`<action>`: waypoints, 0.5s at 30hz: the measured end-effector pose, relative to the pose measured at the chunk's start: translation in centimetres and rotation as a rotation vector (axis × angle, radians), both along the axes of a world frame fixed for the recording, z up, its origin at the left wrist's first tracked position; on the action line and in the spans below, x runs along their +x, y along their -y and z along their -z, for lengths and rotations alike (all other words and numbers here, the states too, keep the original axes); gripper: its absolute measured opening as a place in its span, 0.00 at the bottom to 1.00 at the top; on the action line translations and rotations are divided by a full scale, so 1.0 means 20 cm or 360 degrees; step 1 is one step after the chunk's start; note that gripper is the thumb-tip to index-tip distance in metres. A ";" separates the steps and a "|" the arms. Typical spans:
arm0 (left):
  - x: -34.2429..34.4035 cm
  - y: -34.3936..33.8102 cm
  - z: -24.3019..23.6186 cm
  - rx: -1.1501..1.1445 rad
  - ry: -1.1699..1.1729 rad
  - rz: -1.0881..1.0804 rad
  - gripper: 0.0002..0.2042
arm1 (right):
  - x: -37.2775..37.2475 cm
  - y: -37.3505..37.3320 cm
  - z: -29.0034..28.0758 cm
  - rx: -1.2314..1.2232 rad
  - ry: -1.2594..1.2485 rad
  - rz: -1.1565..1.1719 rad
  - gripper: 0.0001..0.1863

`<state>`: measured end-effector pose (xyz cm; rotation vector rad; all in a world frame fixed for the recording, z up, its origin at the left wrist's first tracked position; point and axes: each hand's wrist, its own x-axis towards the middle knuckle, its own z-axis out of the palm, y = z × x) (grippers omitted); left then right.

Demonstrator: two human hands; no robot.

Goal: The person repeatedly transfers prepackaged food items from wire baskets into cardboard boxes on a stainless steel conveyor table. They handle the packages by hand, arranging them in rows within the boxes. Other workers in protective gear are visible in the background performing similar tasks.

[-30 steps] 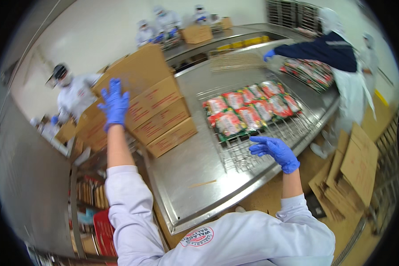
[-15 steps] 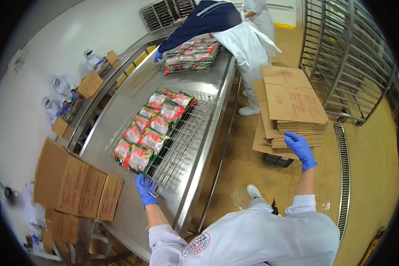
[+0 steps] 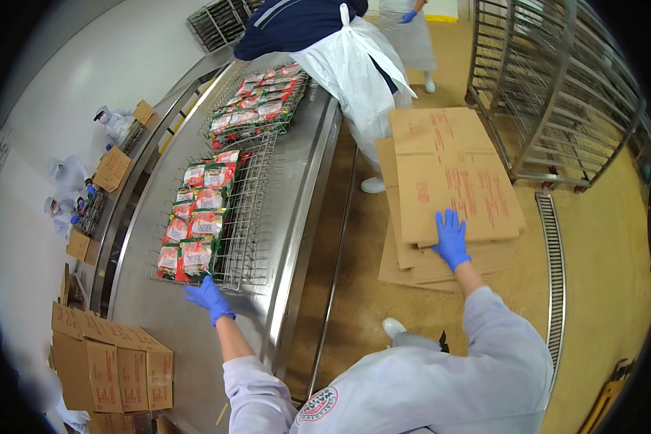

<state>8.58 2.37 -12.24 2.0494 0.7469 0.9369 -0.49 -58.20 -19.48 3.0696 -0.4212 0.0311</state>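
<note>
My left hand [image 3: 210, 300], in a blue glove, is at the near end of a wire tray [image 3: 247, 249] on the steel table. Its fingers are extended and apart, beside the closest of several red-and-green pouches [image 3: 197, 257] lying in rows on the tray. On the right, my right hand [image 3: 451, 240], also blue-gloved, rests with fingers spread on the near part of a stack of flat cardboard boxes [image 3: 456, 173]. Whether the left fingertips touch the tray's wire or a pouch is hard to make out.
A second wire tray of pouches [image 3: 260, 105] sits farther along the steel table [image 3: 296, 188], beside a co-worker in a white apron [image 3: 354, 58]. Wheeled metal racks [image 3: 557, 94] stand at right, near a floor drain [image 3: 552, 267]. Formed cardboard boxes [image 3: 116, 362] are at lower left.
My right hand has come down from the air onto the cardboard stack. My left hand has let go of the tray's corner wires. The two trays are closer together, and the view has shifted right.
</note>
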 end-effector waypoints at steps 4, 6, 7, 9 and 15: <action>-0.09 0.92 -0.39 0.0308 0.0488 0.0933 0.31 | -0.15 -0.01 -0.03 0.0115 0.0193 -0.0248 0.36; -0.20 1.21 -0.30 0.0067 0.0092 0.1271 0.29 | -0.17 -0.10 -0.29 0.0354 0.0520 -0.0545 0.30; -0.23 1.38 -0.35 -0.0237 -0.0256 0.1396 0.31 | -0.18 -0.15 -0.40 0.0449 0.0694 -0.0689 0.28; -0.25 1.59 -0.43 -0.1569 -0.0644 0.1697 0.31 | -0.22 -0.28 -0.61 0.0599 0.0950 -0.0843 0.25; -0.40 1.57 -0.91 -0.1529 -0.0353 0.2374 0.23 | -0.13 -0.62 -0.81 0.1037 0.1419 -0.1211 0.22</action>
